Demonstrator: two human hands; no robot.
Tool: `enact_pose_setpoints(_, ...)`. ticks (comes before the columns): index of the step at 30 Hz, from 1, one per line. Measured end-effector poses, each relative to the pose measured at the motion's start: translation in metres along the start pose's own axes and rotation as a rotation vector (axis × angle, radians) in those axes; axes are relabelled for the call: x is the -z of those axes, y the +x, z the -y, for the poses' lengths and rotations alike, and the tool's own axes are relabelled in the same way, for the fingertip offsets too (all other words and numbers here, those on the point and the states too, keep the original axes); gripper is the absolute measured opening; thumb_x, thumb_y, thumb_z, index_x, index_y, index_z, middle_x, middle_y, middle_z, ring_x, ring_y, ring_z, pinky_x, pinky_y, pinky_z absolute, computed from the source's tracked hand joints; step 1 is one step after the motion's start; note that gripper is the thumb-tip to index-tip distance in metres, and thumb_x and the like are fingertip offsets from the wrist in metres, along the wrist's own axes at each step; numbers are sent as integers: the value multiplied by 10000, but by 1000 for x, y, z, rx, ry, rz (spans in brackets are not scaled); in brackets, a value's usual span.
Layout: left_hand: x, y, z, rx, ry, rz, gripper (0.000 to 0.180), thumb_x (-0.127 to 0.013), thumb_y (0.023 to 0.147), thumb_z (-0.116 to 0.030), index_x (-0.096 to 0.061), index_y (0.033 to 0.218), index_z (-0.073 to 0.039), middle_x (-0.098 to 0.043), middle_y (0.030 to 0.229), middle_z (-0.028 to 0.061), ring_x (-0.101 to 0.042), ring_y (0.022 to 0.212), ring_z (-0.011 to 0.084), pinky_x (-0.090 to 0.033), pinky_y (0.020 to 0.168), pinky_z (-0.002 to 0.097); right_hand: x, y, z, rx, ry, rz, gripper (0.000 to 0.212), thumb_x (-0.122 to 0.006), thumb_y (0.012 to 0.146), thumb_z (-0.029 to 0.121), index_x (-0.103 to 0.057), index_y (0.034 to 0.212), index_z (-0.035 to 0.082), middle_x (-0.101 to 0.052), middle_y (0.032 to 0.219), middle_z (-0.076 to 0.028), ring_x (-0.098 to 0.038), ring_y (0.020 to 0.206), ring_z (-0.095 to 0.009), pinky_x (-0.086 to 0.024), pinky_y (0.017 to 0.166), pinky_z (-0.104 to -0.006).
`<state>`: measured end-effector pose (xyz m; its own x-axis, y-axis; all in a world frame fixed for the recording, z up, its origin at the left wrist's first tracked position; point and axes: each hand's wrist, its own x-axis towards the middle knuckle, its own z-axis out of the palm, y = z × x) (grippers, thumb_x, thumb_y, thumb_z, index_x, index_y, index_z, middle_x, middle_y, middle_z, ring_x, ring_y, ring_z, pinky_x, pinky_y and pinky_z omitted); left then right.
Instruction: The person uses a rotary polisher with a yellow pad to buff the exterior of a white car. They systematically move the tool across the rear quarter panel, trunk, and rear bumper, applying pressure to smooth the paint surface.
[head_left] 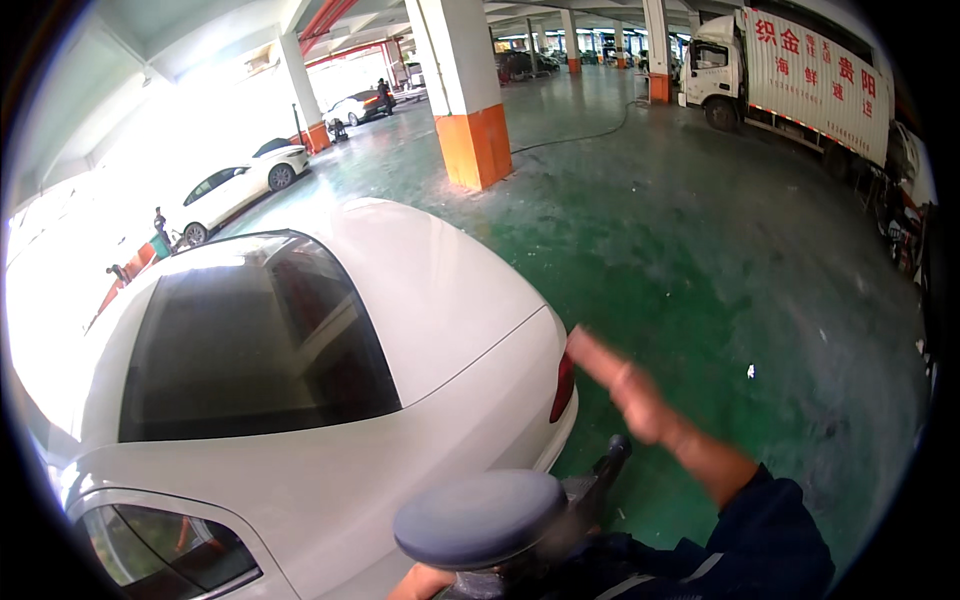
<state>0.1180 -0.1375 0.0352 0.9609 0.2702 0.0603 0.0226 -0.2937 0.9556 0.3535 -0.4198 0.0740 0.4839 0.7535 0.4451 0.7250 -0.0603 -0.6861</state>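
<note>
A polisher (480, 515) with a round grey-blue pad is held up at the lower middle, its pad facing upward. Its black handle (612, 460) sticks out to the right. Under the pad only a little of my left hand (420, 582) shows; it supports the polisher, and its fingers are hidden. My right hand (622, 383) is stretched out, empty and blurred by motion. Its fingertips lie beside the red tail light (563, 385) of a white car (440, 270); whether they touch it I cannot tell. The car's dark rear window (255, 340) is to the left.
An orange and white pillar (473, 145) stands beyond the car on a green floor (680, 260). Another white car (235, 190) is parked at the far left, a white box truck (810, 85) at the far right. A dark hose (585, 135) runs along the floor.
</note>
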Motion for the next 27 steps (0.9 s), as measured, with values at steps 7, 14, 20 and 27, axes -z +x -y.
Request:
enact_pose_setpoints(7,1,0,4,1,45,-69,324,-726,827,-134,-594,1097,-14,-631,1042,121,-616,941,231,-498,847,379,-24,-38,11,-311,304,-207,436,-366,1103,309,-650,1260,18,-693,1168,-180,-653,1090,-295,-495,1002,-375)
enact_pose_setpoints(14,8,-9,5,29,80,-125,316,-718,828,-114,-583,1096,-15,-618,1051,107,-603,946,226,-492,852,370,-62,-113,0,-698,640,-693,403,-425,1078,349,-653,1013,23,-658,797,-87,-588,667,-136,-452,619,-260)
enact_pose_setpoints(20,-3,0,17,-89,147,-204,310,-710,829,-97,-573,1095,-16,-607,1059,95,-591,951,222,-487,857,362,-113,-80,17,-583,1347,-486,391,-474,1055,378,-597,1165,24,-664,917,-111,-544,692,-159,-392,609,-290)
enact_pose_setpoints(27,-8,-10,17,158,150,-328,174,-549,606,87,-579,704,-54,-562,687,25,-574,668,173,-455,617,306,-75,-37,55,-175,1327,-602,406,-469,1030,267,-484,1343,8,-631,1055,-77,-487,744,-121,-374,668,-288)
